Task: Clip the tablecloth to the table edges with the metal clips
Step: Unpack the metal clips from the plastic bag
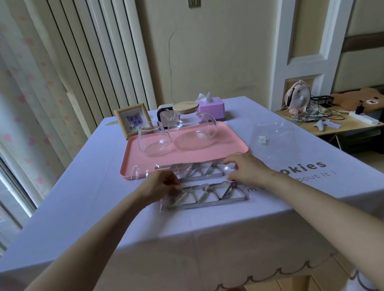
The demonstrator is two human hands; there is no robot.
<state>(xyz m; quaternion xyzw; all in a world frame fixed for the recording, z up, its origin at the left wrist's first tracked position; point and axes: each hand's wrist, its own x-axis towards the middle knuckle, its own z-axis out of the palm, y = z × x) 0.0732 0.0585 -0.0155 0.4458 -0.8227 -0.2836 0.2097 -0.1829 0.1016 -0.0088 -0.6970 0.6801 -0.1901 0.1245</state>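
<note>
Clips [208, 196]: two metal rows, flat on lavender tablecloth [96, 208] mid-table, just in front of pink tray [230, 145], inside clear wrap [164, 203]. Left hand [162, 186]: fingers curled, pinching wrap at left end. Right hand [243, 167]: fingers curled over right end of far row. Glass cup [151, 138] and jug [192, 130] upright on tray.
</note>
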